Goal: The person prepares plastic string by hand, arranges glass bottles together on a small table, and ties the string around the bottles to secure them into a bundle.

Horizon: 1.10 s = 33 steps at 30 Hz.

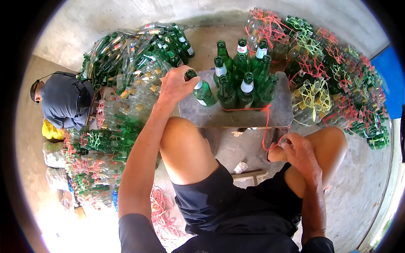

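My left hand [175, 84] grips a green glass bottle [204, 94] near its neck, and the bottle leans over the left end of a small grey table [198, 116]. Beside it stands a tight group of upright green bottles [245, 95], some with white neck labels. A red plastic string [249, 109] runs around the front of that group low down, with a knot at the front right corner. From there the string hangs past the table edge to my right hand [298, 148], which is closed on it near my right knee.
Loose bottles [122, 55] are heaped at the back left. Tied bundles of bottles [333, 80] are stacked at the right, more bundles [105, 143] at the left. A person [67, 99] bends over on the far left. Red string [162, 215] lies tangled on the floor.
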Motion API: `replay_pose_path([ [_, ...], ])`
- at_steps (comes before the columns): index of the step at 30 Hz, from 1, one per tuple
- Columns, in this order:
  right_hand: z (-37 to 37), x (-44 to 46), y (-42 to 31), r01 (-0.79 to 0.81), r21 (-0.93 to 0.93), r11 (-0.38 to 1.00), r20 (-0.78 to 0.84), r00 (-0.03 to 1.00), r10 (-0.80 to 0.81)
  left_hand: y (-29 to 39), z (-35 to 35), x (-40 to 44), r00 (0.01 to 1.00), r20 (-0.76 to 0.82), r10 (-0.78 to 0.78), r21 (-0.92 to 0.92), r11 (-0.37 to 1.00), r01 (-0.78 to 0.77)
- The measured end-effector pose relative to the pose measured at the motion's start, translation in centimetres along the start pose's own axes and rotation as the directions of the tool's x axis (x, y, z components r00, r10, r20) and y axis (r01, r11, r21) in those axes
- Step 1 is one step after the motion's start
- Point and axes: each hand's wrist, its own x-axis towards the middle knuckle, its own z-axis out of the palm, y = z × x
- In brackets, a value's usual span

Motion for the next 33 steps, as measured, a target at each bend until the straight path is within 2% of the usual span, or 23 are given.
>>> replay_pose_path([
  [6, -0.5, 0.2, -0.5, 0.028, -0.002, 1.0, 0.024, 0.999, -0.028, 0.0, 0.0, -0.1, 0.995, 0.015, -0.099, 0.011, 0.995, 0.099],
  [11, -0.5, 0.2, -1.0, 0.062, 0.054, 0.997, 0.008, 0.998, -0.062, -0.3, -0.1, 0.1, 0.995, 0.047, -0.087, -0.029, 0.996, 0.088],
  [14, -0.9, 0.1, -1.8, 0.073, 0.089, 0.993, 0.008, 0.997, -0.074, -1.1, -0.2, 0.2, 0.994, 0.082, -0.07, 0.06, 0.996, 0.065],
  [17, -1.5, 0.0, -2.1, 0.063, 0.121, 0.991, 0.027, 0.997, -0.067, 0.5, -1.3, -0.5, 0.983, 0.119, -0.142, -0.003, 0.99, 0.144],
  [20, -1.9, -0.4, -2.0, 0.047, 0.171, 0.984, 0.02, 0.998, -0.051, 0.4, -2.3, -0.8, 0.978, 0.098, -0.183, -0.119, 0.974, 0.194],
  [21, -2.2, -0.5, -2.3, 0.029, 0.19, 0.981, 0.027, 0.999, -0.035, 2.5, -3.1, -1.4, 0.971, 0.036, -0.238, -0.161, 0.957, 0.24],
  [24, -3.2, -0.3, -3.1, 0.023, 0.214, 0.977, 0.046, 0.998, -0.034, 5.8, -2.9, -2.5, 0.985, -0.064, -0.158, -0.231, 0.963, 0.139],
  [25, -3.4, -0.2, -3.3, 0.026, 0.216, 0.976, 0.052, 0.998, -0.038, 6.9, -2.2, -2.8, 0.993, -0.115, -0.001, -0.173, 0.985, -0.019],
  [28, -3.7, -0.2, -4.2, 0.043, 0.228, 0.973, 0.011, 0.999, -0.047, 11.5, 0.4, -4.0, 0.99, -0.062, 0.124, -0.283, 0.949, -0.136],
  [31, -3.8, -0.2, -4.0, 0.04, 0.197, 0.979, 0.043, 0.998, -0.05, 13.2, 4.0, -4.4, 0.969, -0.119, 0.217, -0.252, 0.937, -0.24],
  [33, -3.7, -0.5, -3.9, 0.045, 0.207, 0.977, 0.036, 0.998, -0.053, 13.3, 6.1, -4.3, 0.963, -0.161, 0.214, -0.243, 0.938, -0.249],
])
